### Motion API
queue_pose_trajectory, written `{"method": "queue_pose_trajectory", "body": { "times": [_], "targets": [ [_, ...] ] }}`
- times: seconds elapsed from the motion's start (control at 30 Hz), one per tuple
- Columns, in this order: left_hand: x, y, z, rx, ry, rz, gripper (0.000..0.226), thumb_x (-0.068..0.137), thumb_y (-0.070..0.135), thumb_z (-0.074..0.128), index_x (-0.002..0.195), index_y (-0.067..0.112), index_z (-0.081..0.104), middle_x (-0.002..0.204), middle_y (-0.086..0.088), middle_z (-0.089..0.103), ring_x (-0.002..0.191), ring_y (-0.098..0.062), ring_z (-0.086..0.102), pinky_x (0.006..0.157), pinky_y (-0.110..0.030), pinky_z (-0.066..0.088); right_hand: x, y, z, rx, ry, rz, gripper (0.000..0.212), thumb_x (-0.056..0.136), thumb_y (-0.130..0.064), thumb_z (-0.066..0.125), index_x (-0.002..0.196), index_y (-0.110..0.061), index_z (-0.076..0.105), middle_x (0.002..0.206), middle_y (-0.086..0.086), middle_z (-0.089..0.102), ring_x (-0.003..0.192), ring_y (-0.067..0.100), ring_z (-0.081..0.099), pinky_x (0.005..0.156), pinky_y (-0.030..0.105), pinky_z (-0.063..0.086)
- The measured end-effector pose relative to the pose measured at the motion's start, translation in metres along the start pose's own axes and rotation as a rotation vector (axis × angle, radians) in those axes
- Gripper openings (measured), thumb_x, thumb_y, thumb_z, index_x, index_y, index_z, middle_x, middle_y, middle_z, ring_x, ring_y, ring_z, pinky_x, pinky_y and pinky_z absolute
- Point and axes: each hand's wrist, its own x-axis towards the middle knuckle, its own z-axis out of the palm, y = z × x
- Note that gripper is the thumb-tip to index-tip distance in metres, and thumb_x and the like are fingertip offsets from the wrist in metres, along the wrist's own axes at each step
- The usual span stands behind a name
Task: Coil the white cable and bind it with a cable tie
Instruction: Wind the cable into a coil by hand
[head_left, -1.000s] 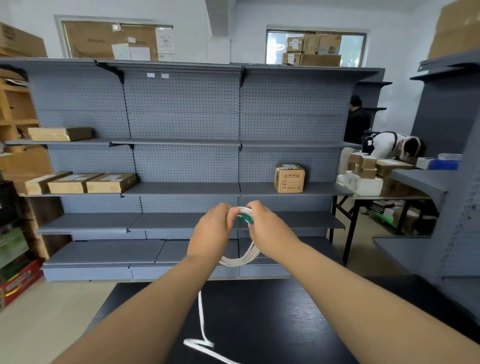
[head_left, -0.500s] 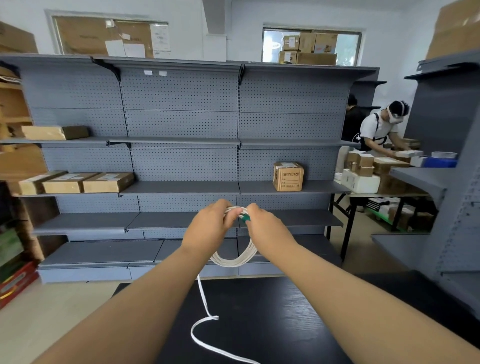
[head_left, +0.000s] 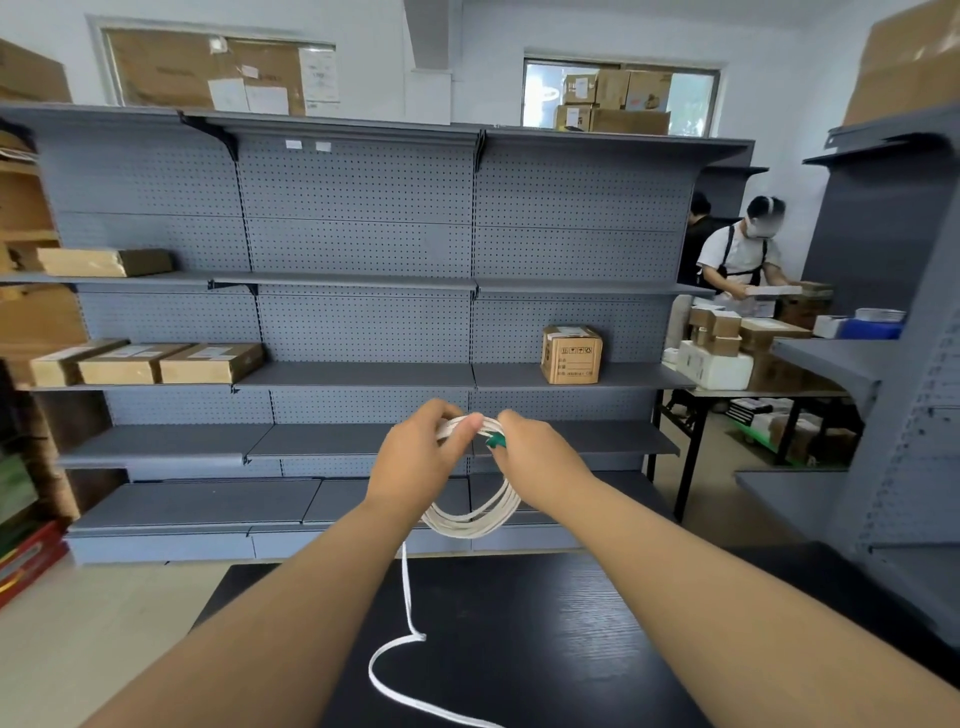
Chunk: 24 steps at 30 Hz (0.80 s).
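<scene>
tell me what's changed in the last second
The white cable's loose tail has been drawn up the black table toward the coil, and the person in the background has straightened up from bending over. The left hand and right hand still grip the coil at its top, the green piece between them.

Both hands (head_left: 415, 462) on coiled white cable (head_left: 475, 514)

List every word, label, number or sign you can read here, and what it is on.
Nothing reads clearly.
Cardboard box on the shelf: handling symbols and printed lines, too blurred.
Papers on the notice board: too small.
Labels on the flat boxes: too small.
White tags on the top shelf: too small.
Boxes in the window: markings blurred.
</scene>
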Motion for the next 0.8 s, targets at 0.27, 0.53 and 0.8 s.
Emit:
{"method": "queue_pose_trajectory", "body": {
  "times": [0.27,0.53,0.8],
  "targets": [
    [-0.013,0.017,0.021,-0.299,0.149,-0.195,0.032,0.086,0.044,0.058,0.085,0.013,0.058,0.063,0.003,0.054,0.063,-0.019,0.055,0.06,-0.027,0.041,-0.004,0.013,0.002,0.15,0.1,0.123,0.012,0.097,-0.022,0.045,0.09,-0.014,0.043,0.098,0.013,0.061,0.08,0.027,0.055,0.066,0.034,0.042],
    [-0.006,0.026,0.018,0.276,0.026,0.077,0.041,0.086,0.052,0.052,0.102,0.015,0.054,0.085,-0.005,0.062,0.081,-0.028,0.056,0.067,-0.035,0.042,-0.011,0.023,-0.016,0.146,0.041,-0.139,0.018,0.094,-0.023,0.049,0.11,-0.014,0.049,0.095,0.004,0.059,0.082,0.022,0.052,0.066,0.032,0.04],
    [-0.007,0.029,0.023,0.211,-0.097,0.112,0.035,0.084,0.048,0.059,0.104,0.019,0.055,0.086,0.004,0.063,0.08,-0.018,0.056,0.066,-0.028,0.038,-0.01,0.039,-0.022,0.082,0.023,-0.127,0.01,0.097,-0.018,0.042,0.089,-0.012,0.046,0.087,0.008,0.054,0.078,0.024,0.049,0.063,0.031,0.034]
  ]
}}
